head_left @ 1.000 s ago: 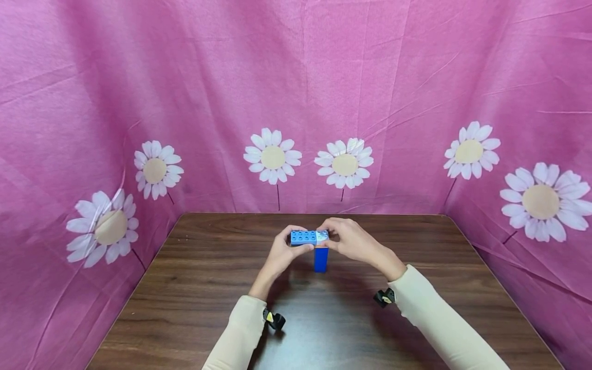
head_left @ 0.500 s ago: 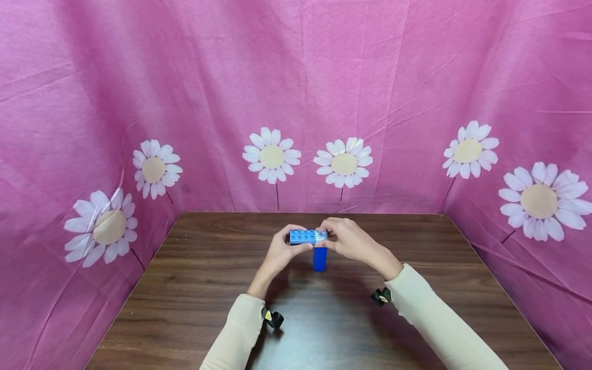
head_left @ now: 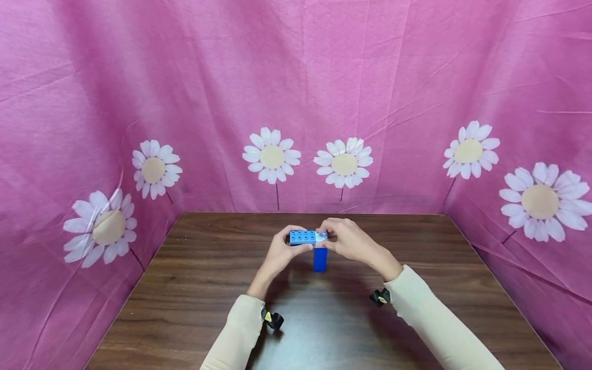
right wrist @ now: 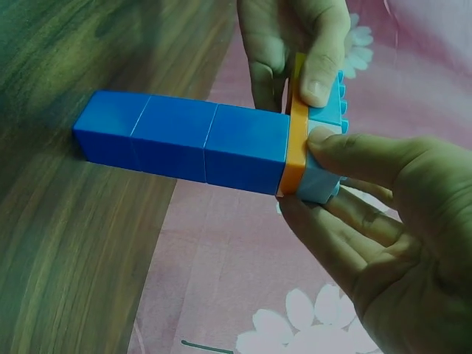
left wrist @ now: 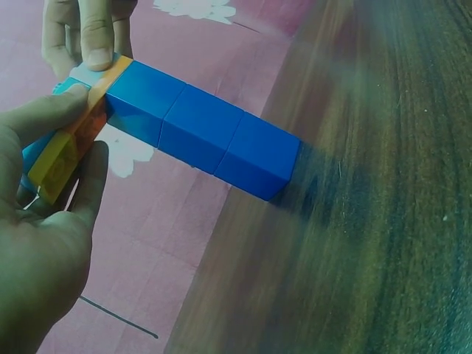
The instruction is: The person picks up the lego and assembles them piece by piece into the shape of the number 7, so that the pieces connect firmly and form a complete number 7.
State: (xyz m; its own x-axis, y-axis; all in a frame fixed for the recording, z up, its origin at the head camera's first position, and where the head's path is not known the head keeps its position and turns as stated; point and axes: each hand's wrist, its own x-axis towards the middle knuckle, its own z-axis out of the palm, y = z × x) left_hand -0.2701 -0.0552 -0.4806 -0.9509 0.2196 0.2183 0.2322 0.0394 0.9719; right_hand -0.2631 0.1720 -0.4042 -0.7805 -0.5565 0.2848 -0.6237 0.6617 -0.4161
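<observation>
A column of three dark blue toy building bricks (head_left: 320, 260) stands upright on the table. Capping it is a flat orange piece (right wrist: 295, 156), with a yellow piece (left wrist: 50, 171) under the left part of the top. A light blue studded brick (head_left: 302, 237) lies across the top, reaching out to the left. Beside it, over the column, sits a pale printed brick (head_left: 321, 236). My left hand (head_left: 280, 252) holds the light blue brick, thumb in front and fingers behind. The pale brick is pinched by my right hand (head_left: 358, 245), which hides part of it.
The brown wooden table (head_left: 208, 308) runs back to a pink curtain (head_left: 305, 77) printed with white daisies. Black wrist cameras (head_left: 275, 320) hang by both cream sleeves (head_left: 437, 318).
</observation>
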